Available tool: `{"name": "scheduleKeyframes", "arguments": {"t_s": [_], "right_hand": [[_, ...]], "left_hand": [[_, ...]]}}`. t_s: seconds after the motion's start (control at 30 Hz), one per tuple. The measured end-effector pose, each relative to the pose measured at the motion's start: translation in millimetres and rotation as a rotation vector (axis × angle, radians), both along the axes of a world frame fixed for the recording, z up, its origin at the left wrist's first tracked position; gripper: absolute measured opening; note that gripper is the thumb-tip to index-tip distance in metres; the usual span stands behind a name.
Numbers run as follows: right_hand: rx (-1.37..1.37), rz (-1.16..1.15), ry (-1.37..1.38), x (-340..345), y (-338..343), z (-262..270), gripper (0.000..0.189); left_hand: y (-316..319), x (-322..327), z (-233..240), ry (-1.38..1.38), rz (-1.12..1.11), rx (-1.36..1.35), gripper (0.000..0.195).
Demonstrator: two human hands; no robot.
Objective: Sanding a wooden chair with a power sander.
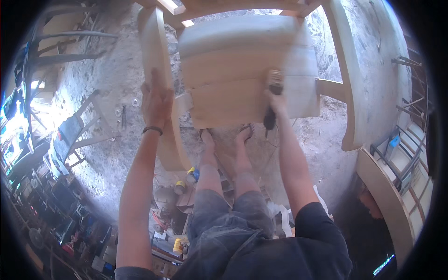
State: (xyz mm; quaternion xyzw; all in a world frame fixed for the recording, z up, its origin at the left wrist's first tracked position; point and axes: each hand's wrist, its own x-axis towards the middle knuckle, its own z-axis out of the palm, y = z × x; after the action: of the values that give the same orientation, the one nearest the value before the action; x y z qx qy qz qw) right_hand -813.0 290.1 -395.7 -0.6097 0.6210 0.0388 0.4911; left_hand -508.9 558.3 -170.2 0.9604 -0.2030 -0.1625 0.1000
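Note:
A bare wooden chair frame stands before me, with a broad plank seat (224, 63) between two curved armrests. My left hand (156, 101) grips the left armrest (154, 42), its fingers spread over the top and sides. In my right hand (279, 103) is a dark corded power tool (275, 84), its pale head over the right part of the seat. Motion blur hides the tool's exact kind and whether its head touches the wood. The right armrest (344, 66) curves down beyond the tool, apart from both hands.
Tins with yellow lids (180, 187) and other clutter lie beside my legs. A power cord (271, 150) trails on the dusty floor (315, 140). Dark wooden frames (80, 122) stand at left; a curved wooden panel (385, 196) is at right.

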Motion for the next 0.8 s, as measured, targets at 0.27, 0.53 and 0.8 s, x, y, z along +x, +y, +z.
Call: {"name": "scheduleKeyframes", "arguments": {"t_s": [0.27, 0.53, 0.8], "right_hand": [[0.015, 0.458, 0.103, 123.2, 105.9, 58.0, 0.058], [-0.078, 0.423, 0.110, 72.0, -17.5, 71.1, 0.056], [-0.151, -0.109, 0.328, -78.0, -97.0, 20.2, 0.060]], "left_hand": [[-21.2, -1.1, 11.7, 0.109, 0.070, 0.071, 0.081], [-2.0, 1.3, 3.3, 0.044, -0.017, -0.041, 0.080], [-19.4, -1.7, 5.3, 0.073, -0.033, -0.016, 0.081]]}}
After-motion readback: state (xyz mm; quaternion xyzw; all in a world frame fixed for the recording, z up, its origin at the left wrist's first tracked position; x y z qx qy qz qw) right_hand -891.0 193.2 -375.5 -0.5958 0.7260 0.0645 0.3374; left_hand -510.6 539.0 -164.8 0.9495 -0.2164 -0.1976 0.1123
